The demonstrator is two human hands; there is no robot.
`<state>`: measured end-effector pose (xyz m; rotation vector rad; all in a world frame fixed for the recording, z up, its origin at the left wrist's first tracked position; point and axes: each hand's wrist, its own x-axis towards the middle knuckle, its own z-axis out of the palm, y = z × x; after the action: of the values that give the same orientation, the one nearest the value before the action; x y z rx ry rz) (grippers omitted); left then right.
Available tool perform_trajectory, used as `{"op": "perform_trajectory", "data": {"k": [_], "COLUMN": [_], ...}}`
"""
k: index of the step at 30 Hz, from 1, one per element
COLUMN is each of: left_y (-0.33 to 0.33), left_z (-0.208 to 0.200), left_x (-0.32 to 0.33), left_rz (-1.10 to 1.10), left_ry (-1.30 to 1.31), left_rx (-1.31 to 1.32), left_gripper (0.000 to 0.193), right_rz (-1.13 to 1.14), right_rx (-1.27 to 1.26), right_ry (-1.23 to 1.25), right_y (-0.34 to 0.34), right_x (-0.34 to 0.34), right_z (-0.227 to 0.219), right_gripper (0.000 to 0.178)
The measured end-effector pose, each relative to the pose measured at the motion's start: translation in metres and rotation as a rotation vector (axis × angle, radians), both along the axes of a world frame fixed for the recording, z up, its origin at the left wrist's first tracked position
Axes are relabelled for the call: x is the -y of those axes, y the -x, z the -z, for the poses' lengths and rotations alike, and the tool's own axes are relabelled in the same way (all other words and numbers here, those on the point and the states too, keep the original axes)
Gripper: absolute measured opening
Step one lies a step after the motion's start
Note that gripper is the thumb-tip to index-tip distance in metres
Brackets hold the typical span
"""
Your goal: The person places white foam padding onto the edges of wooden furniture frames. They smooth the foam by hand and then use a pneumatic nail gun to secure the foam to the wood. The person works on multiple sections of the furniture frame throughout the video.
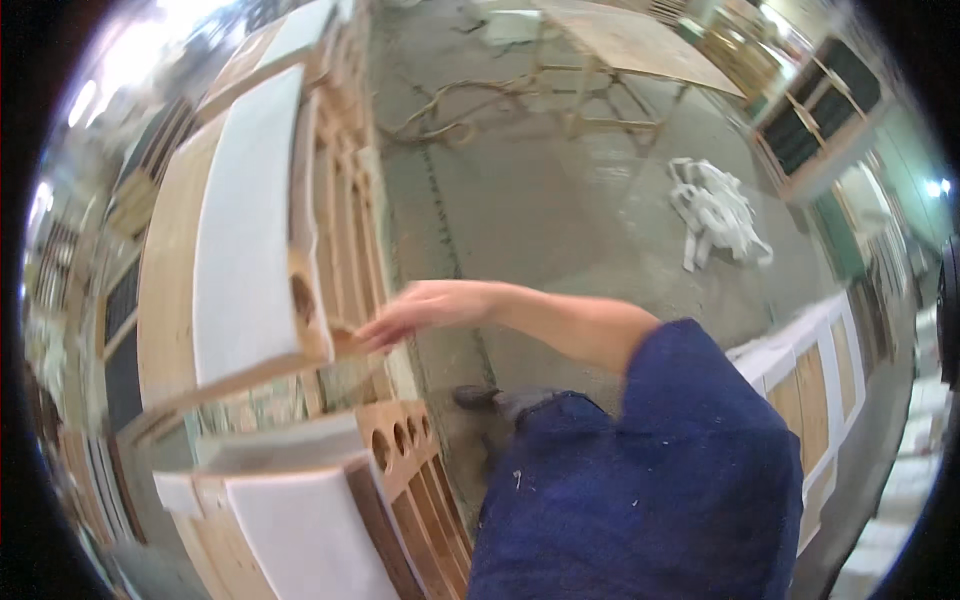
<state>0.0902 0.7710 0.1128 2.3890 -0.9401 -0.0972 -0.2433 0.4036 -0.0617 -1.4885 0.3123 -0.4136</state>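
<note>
My right hand [425, 308], somewhat blurred, reaches left from a dark blue sleeve [690, 370]. Its fingers look stretched out and angle down, with nothing visible in them. The fingertips are at the near corner of a wooden furniture frame [345, 230]; I cannot tell whether they touch it. White padding [250, 230] covers part of that frame's top, beside a bare strip of light wood [170, 260]. A round hole shows in its end. Closer to me stands a similar frame with a row of round holes [405, 440] and white padding [310, 535]. My left hand is out of view.
A grey concrete floor [540, 200] lies to the right of the frames. On it are a heap of white strips [715, 210] and a loose hose or cord [450, 95]. A wooden table [640, 45] stands farther off. More padded frames [805, 390] are at the right.
</note>
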Motion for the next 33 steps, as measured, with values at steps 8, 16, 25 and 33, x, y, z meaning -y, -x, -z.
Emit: {"op": "perform_trajectory", "data": {"k": [8, 16, 25, 33], "left_y": [0.085, 0.266, 0.514, 0.698], "left_z": [0.111, 0.25, 0.248, 0.318], "left_x": [0.07, 0.296, 0.549, 0.766], "left_rz": [0.053, 0.46, 0.969, 1.183], "left_ry": [0.02, -0.272, -0.493, -0.501], "left_rx": [-0.278, -0.725, -0.598, -0.674], "left_gripper": [0.028, 0.03, 0.042, 0.04], "right_rz": [0.858, 1.054, 1.072, 1.428], "right_rx": [-1.173, -1.151, -0.676, -0.671], "right_ry": [-1.036, -0.426, -0.263, -0.74], "right_y": [0.403, 0.485, 0.563, 0.781], "right_x": [-0.212, -0.09, 0.146, 0.183], "right_z": [0.293, 0.38, 0.255, 0.348], "right_gripper": [0.057, 0.05, 0.054, 0.044]}}
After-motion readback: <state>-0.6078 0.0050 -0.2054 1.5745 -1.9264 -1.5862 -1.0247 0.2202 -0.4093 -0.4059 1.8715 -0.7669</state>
